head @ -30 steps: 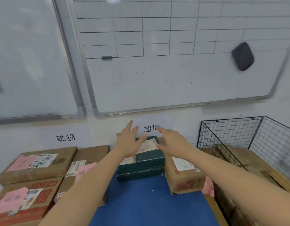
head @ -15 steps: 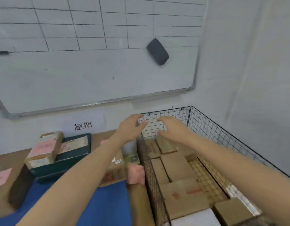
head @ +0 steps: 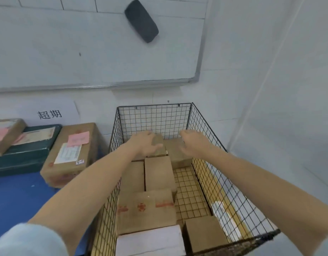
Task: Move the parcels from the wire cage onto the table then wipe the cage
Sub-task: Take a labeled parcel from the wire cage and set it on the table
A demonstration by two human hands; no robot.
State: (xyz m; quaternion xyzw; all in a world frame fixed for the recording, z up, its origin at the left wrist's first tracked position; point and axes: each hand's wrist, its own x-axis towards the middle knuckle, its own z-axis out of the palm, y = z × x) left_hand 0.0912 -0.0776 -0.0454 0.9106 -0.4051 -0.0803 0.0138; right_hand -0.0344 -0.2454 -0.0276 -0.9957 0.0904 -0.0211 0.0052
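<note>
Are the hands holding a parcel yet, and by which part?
Nothing is lifted. The left hand rests on the top of the far parcel in the wire cage; the right hand hovers open.

white parcel [head: 150, 241] (cut off below)

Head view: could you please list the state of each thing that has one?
Cage: open-topped, partly full of parcels.
Left hand: resting on a far parcel, no grasp yet.
Right hand: open, beside it.
Eraser: stuck on the whiteboard.
</note>
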